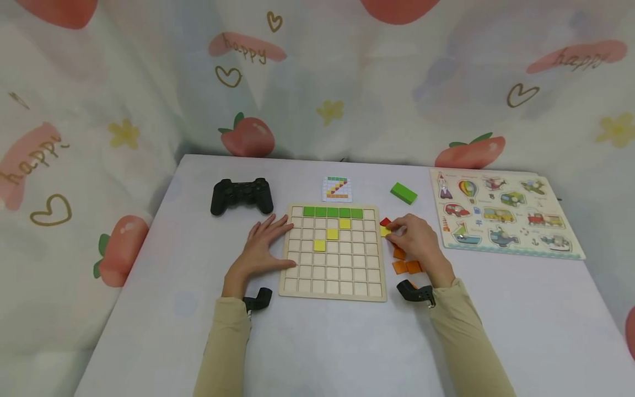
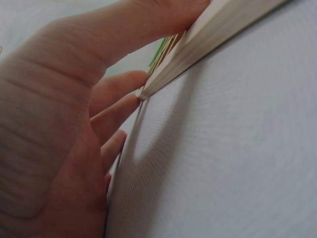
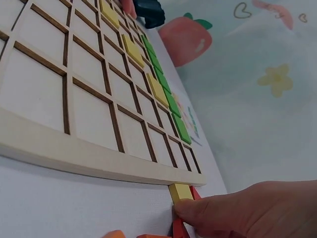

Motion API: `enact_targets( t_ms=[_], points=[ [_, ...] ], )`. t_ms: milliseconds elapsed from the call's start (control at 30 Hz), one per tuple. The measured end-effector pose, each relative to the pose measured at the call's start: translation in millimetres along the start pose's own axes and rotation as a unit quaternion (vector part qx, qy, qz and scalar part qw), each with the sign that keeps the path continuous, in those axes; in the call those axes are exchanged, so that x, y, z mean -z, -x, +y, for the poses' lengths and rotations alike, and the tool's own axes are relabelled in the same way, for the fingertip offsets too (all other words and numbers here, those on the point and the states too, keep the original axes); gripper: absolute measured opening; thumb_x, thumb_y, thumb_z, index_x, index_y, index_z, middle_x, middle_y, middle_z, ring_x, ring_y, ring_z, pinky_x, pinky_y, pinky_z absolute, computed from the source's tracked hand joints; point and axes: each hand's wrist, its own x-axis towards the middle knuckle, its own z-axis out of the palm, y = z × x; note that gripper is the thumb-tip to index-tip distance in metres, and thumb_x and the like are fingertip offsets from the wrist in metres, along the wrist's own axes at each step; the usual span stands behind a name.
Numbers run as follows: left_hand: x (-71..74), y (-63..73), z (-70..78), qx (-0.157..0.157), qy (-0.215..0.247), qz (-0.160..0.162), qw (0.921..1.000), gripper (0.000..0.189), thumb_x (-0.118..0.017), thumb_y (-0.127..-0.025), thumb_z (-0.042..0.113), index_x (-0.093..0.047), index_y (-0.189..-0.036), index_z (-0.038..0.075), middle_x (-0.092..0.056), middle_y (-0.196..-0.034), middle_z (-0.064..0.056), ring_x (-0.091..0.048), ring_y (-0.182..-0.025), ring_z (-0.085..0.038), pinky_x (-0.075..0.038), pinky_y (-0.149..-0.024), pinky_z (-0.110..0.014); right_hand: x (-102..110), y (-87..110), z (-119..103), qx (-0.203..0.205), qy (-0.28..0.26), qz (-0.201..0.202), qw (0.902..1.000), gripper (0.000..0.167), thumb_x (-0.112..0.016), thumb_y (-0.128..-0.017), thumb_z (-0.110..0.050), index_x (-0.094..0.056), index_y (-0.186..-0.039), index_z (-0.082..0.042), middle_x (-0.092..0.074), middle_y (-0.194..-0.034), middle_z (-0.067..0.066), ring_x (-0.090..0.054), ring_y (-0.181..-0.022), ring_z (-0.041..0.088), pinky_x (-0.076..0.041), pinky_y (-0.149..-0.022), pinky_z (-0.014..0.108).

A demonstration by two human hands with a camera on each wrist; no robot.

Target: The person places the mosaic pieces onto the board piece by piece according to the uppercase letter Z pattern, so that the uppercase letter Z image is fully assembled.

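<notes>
A wooden grid board (image 1: 333,296) lies mid-table, with several green tiles (image 1: 333,212) in its top row and three yellow tiles (image 1: 319,245) set diagonally below. Along the board's left edge, my left hand (image 1: 259,249) spreads its fingers, thumb and fingertips touching the wood. My right hand (image 1: 416,238) is just off the board's right side, thumb and fingers pinching a yellow square tile (image 3: 180,191). Beside that tile are red pieces (image 1: 385,221), partly covered by the hand. Several orange tiles (image 1: 399,267) lie below and under the right hand.
Behind the board lies a small pattern card (image 1: 337,189) with a coloured grid design. A black game controller (image 1: 242,197) is at the back left. Back right are a green block (image 1: 404,193) and a picture puzzle board (image 1: 513,249). A printed curtain (image 1: 307,71) hangs behind the table.
</notes>
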Motion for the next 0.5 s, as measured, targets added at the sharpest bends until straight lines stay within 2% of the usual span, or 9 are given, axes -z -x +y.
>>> enact_targets(
  t_ms=[133,267,400,500],
  points=[
    [-0.6,-0.5,-0.8,-0.005,-0.002,0.000,1.0000,0.094,-0.085,-0.068,0.050,-0.046,-0.149,0.019,-0.028,-0.161,0.003,-0.009,-0.151,-0.022,-0.001,-0.120,-0.050,-1,0.0,2,-0.009,-0.010,0.002,0.9999,0.033,-0.073,-0.089,-0.020,-0.070,-0.114,0.001,-0.060,-0.102,0.015,-0.053,-0.085,0.029,-0.044,-0.067,0.033],
    [-0.6,-0.3,-1.6,-0.005,-0.004,0.001,1.0000,0.095,-0.085,-0.068,0.049,-0.046,-0.149,0.019,-0.028,-0.161,0.002,-0.009,-0.151,-0.022,0.000,-0.120,-0.050,0,0.7,2,-0.003,-0.015,0.020,0.9997,0.030,-0.074,-0.087,-0.022,-0.069,-0.107,-0.001,-0.061,-0.095,0.014,-0.054,-0.080,0.028,-0.043,-0.064,0.033],
    [-0.2,0.1,-1.8,0.001,-0.006,-0.002,1.0000,0.095,-0.085,-0.068,0.050,-0.045,-0.149,0.020,-0.027,-0.161,0.003,-0.008,-0.151,-0.021,0.000,-0.120,-0.049,1,2.8,-2,0.012,-0.033,0.058,0.9977,0.021,-0.074,-0.088,-0.020,-0.068,-0.098,-0.003,-0.065,-0.087,0.013,-0.056,-0.070,0.024,-0.043,-0.057,0.030],
    [0.0,-0.3,-1.8,0.003,-0.008,-0.004,1.0000,0.094,-0.084,-0.069,0.051,-0.045,-0.150,0.021,-0.027,-0.162,0.004,-0.007,-0.151,-0.020,0.000,-0.120,-0.048,-1,4.9,-17,0.040,-0.059,0.102,0.9922,0.016,-0.073,-0.088,-0.016,-0.070,-0.095,-0.003,-0.069,-0.086,0.013,-0.057,-0.066,0.022,-0.043,-0.054,0.028]
  ],
)
